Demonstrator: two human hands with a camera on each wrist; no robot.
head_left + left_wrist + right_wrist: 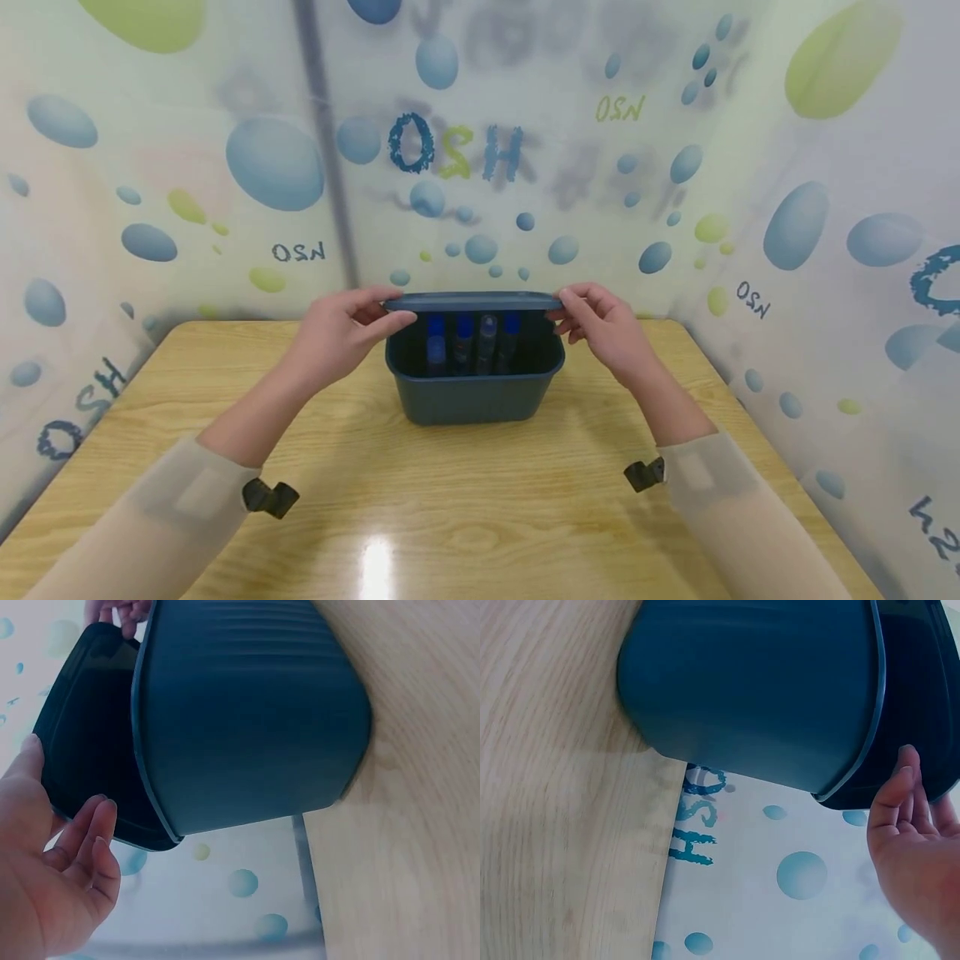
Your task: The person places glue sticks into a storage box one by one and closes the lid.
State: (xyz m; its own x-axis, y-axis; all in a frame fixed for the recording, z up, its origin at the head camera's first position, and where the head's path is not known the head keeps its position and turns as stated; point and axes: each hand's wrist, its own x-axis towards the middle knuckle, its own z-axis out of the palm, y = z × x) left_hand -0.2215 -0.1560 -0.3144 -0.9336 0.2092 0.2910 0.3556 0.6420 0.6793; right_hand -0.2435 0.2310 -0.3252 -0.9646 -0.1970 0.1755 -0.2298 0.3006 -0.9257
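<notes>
A dark blue-green plastic box (472, 402) stands upright on the table, its front side facing me. Its matching lid (480, 302) is tilted up above the opening, the rear edge low near the back rim and the front raised. My left hand (337, 333) pinches the lid's left end between thumb and fingers. At the other end, my right hand (607, 329) grips the lid's corner. Several clear tubes (486, 343), most with blue caps, show in the box; their contents are too dark to tell. In the left wrist view the lid's underside (97, 727) faces the box.
A wooden table (465, 508) lies under the box. White curtains (525, 83) with blue and green spots and lettering hang close behind and at both sides. Small black devices (270, 497) sit on both sleeved wrists.
</notes>
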